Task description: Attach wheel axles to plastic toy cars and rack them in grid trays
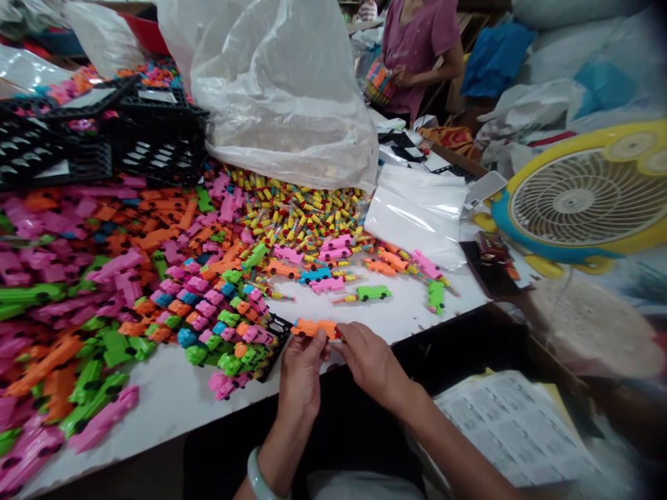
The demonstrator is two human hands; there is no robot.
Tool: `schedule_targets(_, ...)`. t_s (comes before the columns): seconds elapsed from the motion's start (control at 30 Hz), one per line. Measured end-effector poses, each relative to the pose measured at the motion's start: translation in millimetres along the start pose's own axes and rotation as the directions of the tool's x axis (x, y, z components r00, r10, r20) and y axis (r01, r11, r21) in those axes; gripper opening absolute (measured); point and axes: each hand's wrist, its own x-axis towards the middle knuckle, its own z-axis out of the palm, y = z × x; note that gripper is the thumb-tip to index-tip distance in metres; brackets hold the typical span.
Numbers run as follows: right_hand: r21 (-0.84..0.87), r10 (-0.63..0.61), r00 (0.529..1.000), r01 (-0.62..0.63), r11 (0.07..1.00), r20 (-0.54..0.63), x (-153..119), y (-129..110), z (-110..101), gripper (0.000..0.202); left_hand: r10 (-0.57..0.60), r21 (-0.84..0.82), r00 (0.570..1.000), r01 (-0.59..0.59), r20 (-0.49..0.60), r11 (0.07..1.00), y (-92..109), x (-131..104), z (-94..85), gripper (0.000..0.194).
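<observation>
Near the front edge of the white table, my left hand (303, 378) grips an orange toy car (315, 328) between thumb and fingers. My right hand (372, 364) is closed at the car's right end, in a pinch; a small yellowish bit shows there, too hidden to name. Just left of my hands, a black rack (278, 337) is packed with rows of pink, green, orange and blue toy cars (213, 305). Beyond my hands lie loose cars, among them a green toy car (372, 293) with a small yellow-and-red tube at its end.
Loose toy cars (52, 298) are heaped on the left. Behind lies a pile of small yellow-and-red tubes (307, 212) below a large plastic bag (292, 97). Black crates (156, 139) stand back left, a yellow fan (578, 198) right. A co-worker (422, 48) holds a colourful bundle.
</observation>
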Motion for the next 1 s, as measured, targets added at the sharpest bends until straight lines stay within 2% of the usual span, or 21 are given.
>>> schedule_targets(0.13, -0.149, -0.009, 0.999, 0.002, 0.989, -0.045, 1.7, -2.4, 1.2, 0.023, -0.004, -0.005, 1.0, 0.004, 0.012, 1.0, 0.3, -2.2, 2.1, 0.031)
schedule_targets(0.37, -0.332, -0.156, 0.98, 0.107, 0.937, -0.124, 9.2, 0.6, -2.0, 0.027, 0.027, 0.002, 1.0, -0.027, 0.013, 1.0, -1.3, -1.5, 2.5, 0.03)
schedule_targets(0.47, -0.345, -0.205, 0.97, 0.149, 0.927, -0.131, 11.4, 2.8, 0.5, 0.028, 0.019, -0.012, 1.0, -0.019, 0.009, 1.0, -1.6, -1.1, 1.7, 0.031)
schedule_targets(0.63, -0.268, -0.217, 0.966, 0.174, 0.948, -0.14, 14.6, 7.1, -3.1, 0.023, 0.06, 0.01, 0.998, -0.06, -0.014, 0.998, -3.7, -0.5, 3.8, 0.033)
schedule_targets(0.73, -0.299, -0.196, 0.964, 0.137, 0.944, -0.177, 14.3, 7.7, -9.9, 0.018, 0.104, 0.028, 0.993, -0.103, -0.057, 0.994, -5.4, 0.1, 8.0, 0.034)
schedule_targets(0.8, -0.314, -0.151, 0.973, 0.09, 0.945, -0.173, 14.2, 8.0, -12.6, 0.014, 0.107, 0.083, 0.993, -0.102, -0.046, 0.991, -4.4, -2.7, 10.1, 0.034)
schedule_targets(0.9, -0.174, -0.083, 0.975, 0.047, 0.984, -0.206, 17.5, 8.8, -10.1, 0.017, 0.036, 0.251, 0.999, -0.032, -0.012, 0.967, 6.8, -18.6, 9.3, 0.041)
schedule_targets(1.0, 0.12, 0.01, 0.975, 0.018, 0.993, -0.223, 26.4, 4.7, 1.1, 0.016, -0.089, 0.517, 0.993, 0.035, 0.081, 0.855, 35.0, -49.9, 2.6, 0.046)
